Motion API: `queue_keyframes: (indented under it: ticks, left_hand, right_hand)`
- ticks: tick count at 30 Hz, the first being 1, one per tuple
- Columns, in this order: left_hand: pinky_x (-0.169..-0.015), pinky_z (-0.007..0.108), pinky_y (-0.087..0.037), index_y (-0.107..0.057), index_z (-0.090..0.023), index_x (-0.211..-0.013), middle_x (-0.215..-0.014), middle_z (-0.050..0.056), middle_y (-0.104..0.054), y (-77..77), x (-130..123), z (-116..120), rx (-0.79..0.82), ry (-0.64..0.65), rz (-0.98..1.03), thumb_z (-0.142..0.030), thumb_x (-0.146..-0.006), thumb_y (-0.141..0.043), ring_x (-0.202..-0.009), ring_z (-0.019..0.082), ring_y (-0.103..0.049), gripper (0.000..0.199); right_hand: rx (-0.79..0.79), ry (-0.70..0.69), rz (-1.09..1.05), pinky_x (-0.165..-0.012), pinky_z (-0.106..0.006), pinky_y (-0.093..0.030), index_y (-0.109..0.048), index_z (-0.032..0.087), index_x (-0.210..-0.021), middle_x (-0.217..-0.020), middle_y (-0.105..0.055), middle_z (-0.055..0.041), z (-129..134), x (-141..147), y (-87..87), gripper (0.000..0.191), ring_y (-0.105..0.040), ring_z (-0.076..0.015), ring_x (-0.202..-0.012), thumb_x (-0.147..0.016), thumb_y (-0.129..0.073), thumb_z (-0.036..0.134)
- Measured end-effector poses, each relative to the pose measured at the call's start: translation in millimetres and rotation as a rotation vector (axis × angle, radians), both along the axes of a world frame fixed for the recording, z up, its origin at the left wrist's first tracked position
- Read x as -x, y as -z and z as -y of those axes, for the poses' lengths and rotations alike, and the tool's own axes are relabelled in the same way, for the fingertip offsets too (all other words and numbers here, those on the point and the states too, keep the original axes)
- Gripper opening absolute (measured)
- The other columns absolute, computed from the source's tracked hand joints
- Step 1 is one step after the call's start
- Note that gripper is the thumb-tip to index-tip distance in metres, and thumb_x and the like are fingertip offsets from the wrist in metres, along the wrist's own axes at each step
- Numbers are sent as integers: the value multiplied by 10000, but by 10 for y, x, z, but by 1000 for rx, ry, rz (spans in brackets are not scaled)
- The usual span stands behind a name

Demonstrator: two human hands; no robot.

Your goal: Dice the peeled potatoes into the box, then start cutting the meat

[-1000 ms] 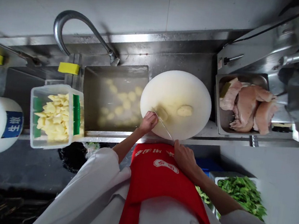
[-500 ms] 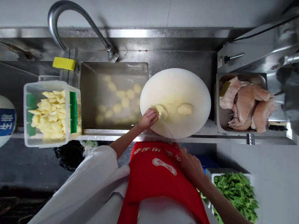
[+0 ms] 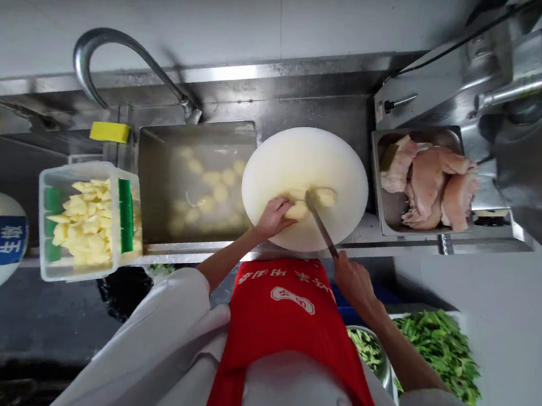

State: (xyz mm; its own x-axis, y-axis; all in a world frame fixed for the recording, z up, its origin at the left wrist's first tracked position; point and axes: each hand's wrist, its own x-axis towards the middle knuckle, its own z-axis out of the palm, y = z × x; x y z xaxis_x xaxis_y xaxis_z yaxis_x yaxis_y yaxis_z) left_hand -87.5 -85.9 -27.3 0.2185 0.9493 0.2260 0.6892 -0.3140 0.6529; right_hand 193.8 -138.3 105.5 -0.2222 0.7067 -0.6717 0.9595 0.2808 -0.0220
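On the round white cutting board (image 3: 301, 154) my left hand (image 3: 273, 218) grips a peeled potato piece (image 3: 296, 211) near the board's front edge. A knife (image 3: 321, 225) is in my right hand (image 3: 353, 280), its handle hidden by the closed fingers. The blade slants up and left across the board, its tip just right of the held piece. Beyond the tip lies another peeled potato piece (image 3: 325, 197). More pale potato shows behind the held piece, partly covered by my fingers.
Left of the board, a water-filled sink (image 3: 159, 183) holds several peeled potatoes under a curved faucet (image 3: 136, 48). A clear plastic bin (image 3: 46, 202) contains cut potato chunks. Raw meat (image 3: 426, 182) fills a metal tray (image 3: 385, 220) on the right. Leafy greens (image 3: 440, 352) sit low at right.
The knife has swung from the left-hand potato piece to its right, with the blade now lying across the board. My left hand has shifted forward over the piece. The whole view has moved slightly.
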Motion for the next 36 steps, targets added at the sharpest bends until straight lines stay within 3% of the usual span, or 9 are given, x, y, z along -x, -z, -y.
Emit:
queue_keyframes:
  ticks: [3, 8, 12, 16, 22, 24, 28, 33, 36]
  left_hand:
    - [-977, 419, -517, -618, -187, -1179, -1156, 118, -601, 37, -39, 144, -84, -86, 95, -403, -941, -638, -1120, 239, -567, 322]
    - [-933, 396, -537, -634, -187, -1116, -1084, 104, -628, 77, 77, 91, -96, 27, 105, -374, -974, -591, -1047, 215, -580, 239]
    - [-940, 413, -540, -639, -180, -1107, -1102, 119, -627, 119, 72, 65, -59, 36, 81, -392, -981, -571, -1062, 226, -586, 256]
    - [-929, 413, -542, -636, -171, -1094, -1090, 121, -630, 119, 53, 69, -71, 45, 72, -387, -984, -566, -1043, 225, -589, 252]
    - [-913, 406, -542, -634, -181, -1093, -1080, 113, -634, 51, 76, 86, -76, 49, 72, -390, -981, -573, -1029, 217, -591, 245]
    - [-894, 392, -541, -634, -188, -1076, -1048, 103, -639, 23, 102, 122, -120, -11, 95, -367, -980, -580, -1009, 208, -591, 210]
    - [-880, 400, -529, -635, -199, -1002, -984, 92, -642, 5, 119, 176, -165, -126, 72, -309, -993, -550, -977, 203, -592, 140]
    - [-953, 431, -511, -642, -197, -1045, -1062, 105, -652, 50, 28, 125, -111, 111, 19, -268, -1019, -479, -1029, 207, -595, 180]
    - [-952, 434, -515, -648, -189, -1081, -1083, 110, -652, 69, -8, 113, -83, 114, -4, -269, -1035, -431, -1032, 208, -595, 236]
  right_hand:
    - [0, -5, -12, -603, -289, -385, -488, 152, -1113, -797, -724, -124, -16, -32, -20, 280, -742, -278, -793, -1073, -254, 301]
    - [54, -15, -46, -598, -284, -359, -502, 152, -1100, -815, -722, -133, -107, -54, -40, 264, -731, -264, -786, -1068, -288, 303]
    - [97, 30, -98, -589, -283, -337, -507, 134, -1105, -852, -724, -133, -162, -10, 100, 238, -724, -250, -800, -1064, -329, 286]
    - [109, 59, -95, -572, -281, -319, -517, 127, -1102, -840, -720, -136, -48, -59, 212, 240, -718, -242, -778, -1065, -332, 276]
    - [113, 28, -36, -541, -285, -275, -539, 128, -1056, -785, -717, -120, 189, -324, 1, 233, -717, -238, -730, -1059, -338, 244]
    - [80, 18, -10, -533, -288, -255, -536, 132, -1051, -757, -713, -112, 206, -334, -83, 244, -715, -239, -703, -1061, -326, 257]
    - [60, -1, -51, -549, -277, -287, -507, 144, -1084, -759, -708, -100, 100, -77, -73, 252, -719, -229, -716, -1069, -306, 296]
    - [102, -3, -74, -624, -272, -386, -483, 139, -1120, -878, -715, -146, -73, 341, 145, 263, -727, -234, -833, -1077, -280, 302]
    - [140, 7, -55, -639, -278, -399, -488, 129, -1135, -893, -718, -153, -15, 284, 159, 249, -727, -241, -844, -1070, -298, 275]
